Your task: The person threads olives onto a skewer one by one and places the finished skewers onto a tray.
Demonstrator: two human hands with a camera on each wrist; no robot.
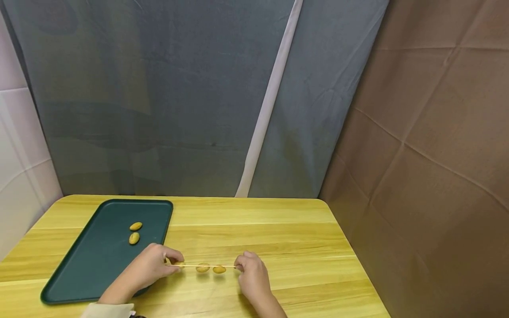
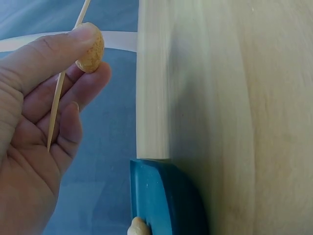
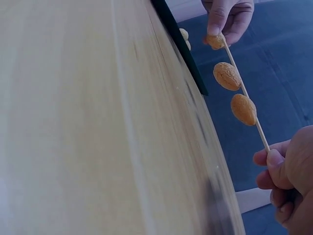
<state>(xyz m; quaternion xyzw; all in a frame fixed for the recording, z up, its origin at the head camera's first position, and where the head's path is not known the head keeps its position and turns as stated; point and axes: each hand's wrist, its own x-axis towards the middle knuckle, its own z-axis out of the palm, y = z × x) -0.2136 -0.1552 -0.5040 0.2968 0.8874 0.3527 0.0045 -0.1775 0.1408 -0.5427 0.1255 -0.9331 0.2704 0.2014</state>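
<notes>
A thin wooden skewer [image 1: 191,265] runs level between the two hands above the table. Two wrinkled tan, almond-shaped pieces [image 3: 227,76] sit apart along its middle. Toward the pointed end, my left hand [image 1: 153,265] pinches a third such piece [image 2: 92,58] between thumb and fingers; the skewer's tip lies across the palm in the left wrist view. At the other end, my right hand [image 1: 254,274] grips the skewer between thumb and fingers. How far the skewer goes into the third piece is partly hidden by the fingers.
A dark green tray [image 1: 91,265] lies on the left of the wood-grain table [image 1: 294,238], partly behind the left forearm. Two more almond-shaped pieces [image 1: 134,238] lie on it. Grey cloth [image 1: 191,101] hangs behind the table, and brown cloth [image 1: 437,176] stands on the right.
</notes>
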